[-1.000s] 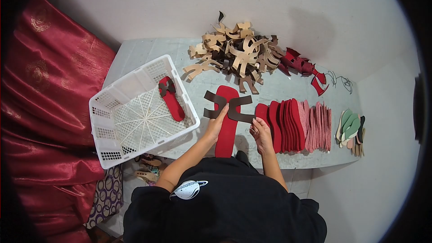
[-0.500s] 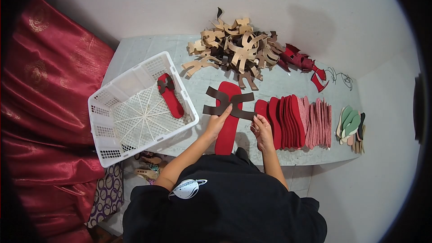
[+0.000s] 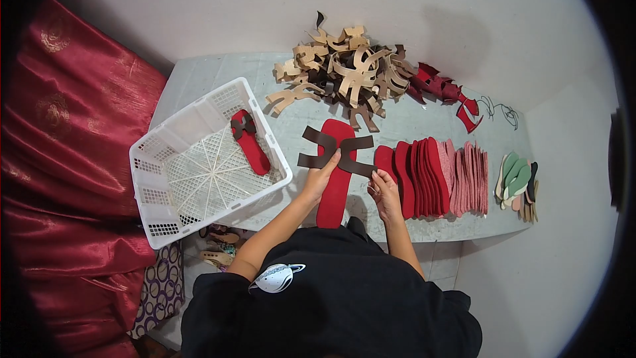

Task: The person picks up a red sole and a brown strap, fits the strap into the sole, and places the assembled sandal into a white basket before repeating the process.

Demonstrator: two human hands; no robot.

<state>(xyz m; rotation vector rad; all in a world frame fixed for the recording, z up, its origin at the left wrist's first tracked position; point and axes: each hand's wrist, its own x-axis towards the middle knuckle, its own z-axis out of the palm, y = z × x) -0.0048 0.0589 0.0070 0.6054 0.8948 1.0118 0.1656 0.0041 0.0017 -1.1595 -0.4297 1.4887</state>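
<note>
A dark brown H-shaped sandal strap (image 3: 358,142) lies across the upper half of a red sandal sole (image 3: 335,199), its ends sticking out past both sides. My left hand (image 3: 322,178) is closed on the middle of the strap, thumb on top, over the sole. Between thumb and fingers, my right hand (image 3: 385,192) pinches the strap's lower right end. The sole's lower end reaches my black shirt. Just right of my right hand stands a row of red soles (image 3: 421,179).
A white plastic basket (image 3: 281,182) on the left holds a red sandal (image 3: 252,149) with a brown strap. Beige and brown straps (image 3: 358,79) are heaped at the back, beside red straps (image 3: 440,86). Pink soles (image 3: 469,182) and green pieces (image 3: 515,176) are at right.
Almost nothing differs. Both hands keep their hold on the strap, and the view has shifted very slightly.
</note>
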